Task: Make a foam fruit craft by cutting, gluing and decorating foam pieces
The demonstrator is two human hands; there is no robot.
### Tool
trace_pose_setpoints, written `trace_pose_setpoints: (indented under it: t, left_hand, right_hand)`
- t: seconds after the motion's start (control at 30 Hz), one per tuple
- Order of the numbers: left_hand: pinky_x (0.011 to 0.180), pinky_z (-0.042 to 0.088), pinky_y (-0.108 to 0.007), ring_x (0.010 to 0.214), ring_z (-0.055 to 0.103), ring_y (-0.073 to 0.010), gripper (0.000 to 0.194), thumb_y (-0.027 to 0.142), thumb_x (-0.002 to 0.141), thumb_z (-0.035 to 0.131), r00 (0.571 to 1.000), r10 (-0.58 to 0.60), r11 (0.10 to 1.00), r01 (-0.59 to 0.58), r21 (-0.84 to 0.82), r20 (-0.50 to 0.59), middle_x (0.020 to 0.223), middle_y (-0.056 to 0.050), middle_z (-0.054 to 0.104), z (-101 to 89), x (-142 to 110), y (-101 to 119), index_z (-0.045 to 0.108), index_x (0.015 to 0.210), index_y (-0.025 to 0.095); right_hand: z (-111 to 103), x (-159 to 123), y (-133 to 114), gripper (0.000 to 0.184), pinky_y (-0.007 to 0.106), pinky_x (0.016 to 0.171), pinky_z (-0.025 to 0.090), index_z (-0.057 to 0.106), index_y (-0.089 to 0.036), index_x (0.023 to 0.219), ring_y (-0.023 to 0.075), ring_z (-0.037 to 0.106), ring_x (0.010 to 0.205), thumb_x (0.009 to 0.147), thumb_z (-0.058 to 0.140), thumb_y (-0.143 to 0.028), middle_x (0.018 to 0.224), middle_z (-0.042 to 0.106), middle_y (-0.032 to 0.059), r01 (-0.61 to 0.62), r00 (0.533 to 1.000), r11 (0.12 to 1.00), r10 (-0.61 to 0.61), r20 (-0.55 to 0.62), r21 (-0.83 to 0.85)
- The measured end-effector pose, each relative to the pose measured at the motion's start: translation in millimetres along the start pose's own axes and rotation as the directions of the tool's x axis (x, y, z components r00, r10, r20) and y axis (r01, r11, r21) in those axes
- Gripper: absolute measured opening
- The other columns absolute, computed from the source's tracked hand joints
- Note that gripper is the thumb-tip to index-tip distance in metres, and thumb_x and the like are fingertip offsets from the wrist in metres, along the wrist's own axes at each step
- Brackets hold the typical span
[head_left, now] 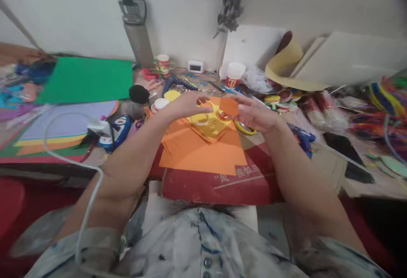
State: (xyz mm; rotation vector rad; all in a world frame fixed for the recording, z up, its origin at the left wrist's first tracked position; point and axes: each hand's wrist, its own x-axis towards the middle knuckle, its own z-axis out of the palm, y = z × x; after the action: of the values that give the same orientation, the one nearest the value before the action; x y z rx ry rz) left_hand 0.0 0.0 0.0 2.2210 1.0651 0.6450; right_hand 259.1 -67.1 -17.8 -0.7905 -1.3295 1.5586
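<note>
My right hand (254, 112) pinches a small orange piece of sheet (229, 106), which looks like craft foam or paper. Across from it, my left hand (190, 105) hovers with thumb and fingers apart, and nothing shows between them. Beneath both hands lies a yellow cut-out (212, 130) with rounded shapes on it, partly covered by the hands. It rests over orange sheets (203, 155), whose corners stick out to the left and toward me. A yellow ring (244, 129), perhaps a tape roll, sits just below my right hand.
A red board (219, 189) lies under the sheets at the table's front edge. Right of my arm is a blue glue gun (302, 138), with a dark phone-like slab (348, 155) beyond. Paper cups (234, 76) stand behind. A white cable (95, 193) loops beside my left arm.
</note>
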Motion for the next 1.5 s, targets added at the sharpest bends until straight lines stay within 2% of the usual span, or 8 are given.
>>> trace_pose_setpoints:
  t: [0.17,0.33,0.6,0.8,1.0,1.3,1.4,1.5]
  left_hand:
    - [0.081,0.052,-0.028,0.084,0.069,-0.015,0.029,0.036,0.088,0.076,0.997,0.052,0.954,-0.068,-0.293,-0.063,0.098,-0.008,0.079,9.7,2,11,0.078,0.104,0.013]
    - [0.061,0.043,-0.022,0.061,0.061,-0.0089,0.018,0.028,0.086,0.079,0.988,-0.056,0.895,-0.013,-0.447,-0.141,0.068,-0.002,0.07,22.3,2,14,0.07,0.082,0.012]
    - [0.054,0.04,-0.019,0.05,0.054,-0.0062,0.014,0.019,0.09,0.074,0.977,-0.147,0.837,0.042,-0.546,-0.152,0.059,-0.001,0.068,24.4,-1,23,0.065,0.08,0.012]
    - [0.055,0.041,-0.02,0.051,0.056,-0.0066,0.015,0.019,0.088,0.076,0.982,-0.134,0.828,0.039,-0.56,-0.13,0.06,0.0,0.067,24.6,-2,29,0.067,0.078,0.012]
    - [0.053,0.042,-0.018,0.053,0.056,-0.0065,0.013,0.017,0.088,0.073,0.972,-0.127,0.84,-0.001,-0.543,-0.198,0.059,0.0,0.064,25.0,2,21,0.066,0.079,0.012]
    - [0.05,0.047,-0.017,0.055,0.056,-0.0065,0.02,0.018,0.089,0.068,0.898,-0.306,0.673,-0.031,-0.739,-0.316,0.068,0.005,0.059,14.8,7,17,0.051,0.081,0.02]
    - [0.051,0.049,-0.019,0.054,0.057,-0.0072,0.02,0.015,0.086,0.074,0.925,-0.291,0.733,0.051,-0.679,-0.245,0.068,0.004,0.06,13.1,9,9,0.055,0.082,0.018]
    - [0.052,0.05,-0.021,0.053,0.057,-0.0081,0.015,0.013,0.083,0.077,0.965,-0.226,0.829,0.119,-0.547,-0.132,0.068,0.002,0.061,17.2,8,3,0.063,0.084,0.015]
  right_hand:
    - [13,7,7,0.049,0.043,0.092,0.068,0.075,-0.02,0.103,0.0241,0.079,0.094,0.075,0.089,-0.058,0.108,0.082,0.0091,-0.03,0.997,0.999,0.031,-0.07,0.02]
    - [22,15,14,0.051,0.037,0.074,0.07,0.069,-0.021,0.088,0.0214,0.079,0.078,0.078,0.081,-0.069,0.089,0.079,0.0063,-0.03,0.981,0.998,0.02,-0.194,-0.05]
    - [23,25,21,0.035,0.017,0.047,0.049,0.065,-0.018,0.074,0.0079,0.06,0.049,0.075,0.088,-0.044,0.057,0.064,-0.0044,0.052,0.88,0.952,-0.187,-0.437,-0.301]
    - [28,25,17,0.028,0.017,0.044,0.043,0.062,-0.019,0.07,0.0076,0.055,0.043,0.083,0.081,-0.034,0.05,0.061,-0.0045,0.053,0.873,0.923,-0.228,-0.431,-0.381]
    - [29,23,14,0.034,0.019,0.047,0.047,0.062,-0.019,0.072,0.0088,0.057,0.049,0.087,0.08,-0.044,0.057,0.063,-0.0029,0.146,0.874,0.898,-0.314,-0.371,-0.416]
    - [-5,26,3,0.025,0.023,0.051,0.048,0.066,-0.022,0.082,0.0112,0.061,0.058,0.099,0.064,-0.04,0.072,0.067,-0.0003,0.223,0.668,0.822,-0.521,-0.532,-0.524]
    - [-7,26,5,0.026,0.022,0.05,0.047,0.066,-0.022,0.082,0.0112,0.061,0.058,0.098,0.065,-0.042,0.072,0.068,-0.0001,0.209,0.675,0.824,-0.512,-0.532,-0.527]
    - [2,25,10,0.029,0.021,0.049,0.046,0.066,-0.021,0.08,0.0107,0.061,0.057,0.095,0.071,-0.045,0.069,0.067,-0.0007,0.172,0.738,0.831,-0.464,-0.49,-0.529]
